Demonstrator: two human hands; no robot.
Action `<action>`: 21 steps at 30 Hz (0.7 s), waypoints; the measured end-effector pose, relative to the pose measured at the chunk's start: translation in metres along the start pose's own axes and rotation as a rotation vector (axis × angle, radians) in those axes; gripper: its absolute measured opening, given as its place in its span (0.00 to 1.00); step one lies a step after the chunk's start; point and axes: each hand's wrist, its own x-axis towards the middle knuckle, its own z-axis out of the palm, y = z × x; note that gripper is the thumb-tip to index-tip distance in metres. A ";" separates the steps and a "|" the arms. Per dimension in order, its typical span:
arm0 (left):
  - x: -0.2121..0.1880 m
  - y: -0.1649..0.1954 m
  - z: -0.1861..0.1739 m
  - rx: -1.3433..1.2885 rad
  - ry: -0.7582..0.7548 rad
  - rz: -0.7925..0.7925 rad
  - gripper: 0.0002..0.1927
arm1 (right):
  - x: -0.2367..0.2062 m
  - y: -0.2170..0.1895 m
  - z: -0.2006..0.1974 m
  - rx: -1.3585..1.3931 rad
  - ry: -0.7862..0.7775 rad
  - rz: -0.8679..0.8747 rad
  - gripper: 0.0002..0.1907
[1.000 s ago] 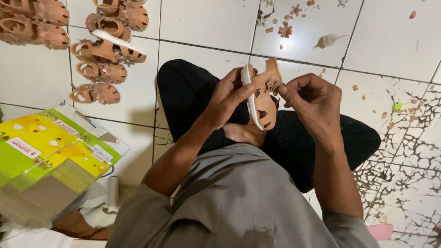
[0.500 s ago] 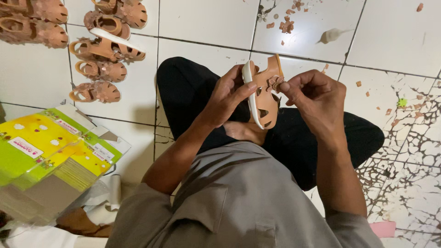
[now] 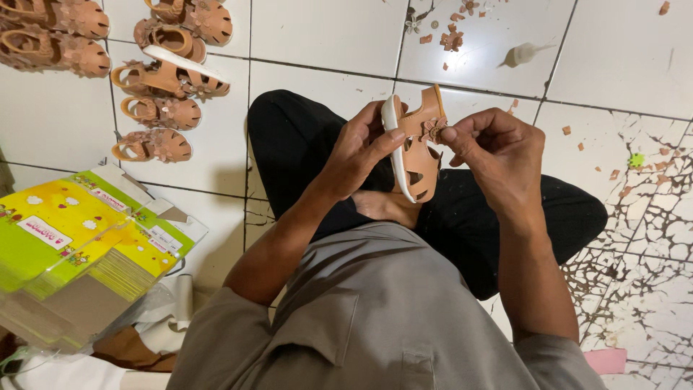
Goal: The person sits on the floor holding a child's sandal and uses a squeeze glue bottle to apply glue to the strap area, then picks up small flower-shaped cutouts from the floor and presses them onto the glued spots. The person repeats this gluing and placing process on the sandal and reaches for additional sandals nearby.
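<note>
I sit cross-legged on a white tiled floor. My left hand grips a small tan child's sandal by its white sole, holding it upright above my lap. My right hand pinches the little flower ornament on the sandal's strap between thumb and forefinger. The sandal's open cut-outs face me.
Several matching tan sandals lie in rows on the tiles at the upper left. A stack of flattened yellow-green cardboard boxes sits at my left. Small tan scraps and a pale nozzle-like object lie on the floor ahead. Cracked tiles are at the right.
Both hands have stayed on the sandal with only slight shifts; the right fingers keep working at the flower on the strap.
</note>
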 end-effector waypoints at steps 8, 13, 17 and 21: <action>0.001 0.001 0.000 0.066 0.007 -0.018 0.31 | 0.000 0.000 0.001 -0.027 0.009 0.000 0.10; 0.000 0.001 -0.001 0.090 0.005 -0.009 0.32 | 0.001 0.000 0.002 -0.030 0.022 0.008 0.10; 0.000 -0.001 -0.001 0.118 -0.004 -0.002 0.32 | 0.000 0.001 0.002 -0.046 0.032 0.027 0.09; 0.000 -0.002 -0.001 0.139 -0.006 0.005 0.31 | 0.000 0.003 0.003 -0.069 0.039 0.035 0.09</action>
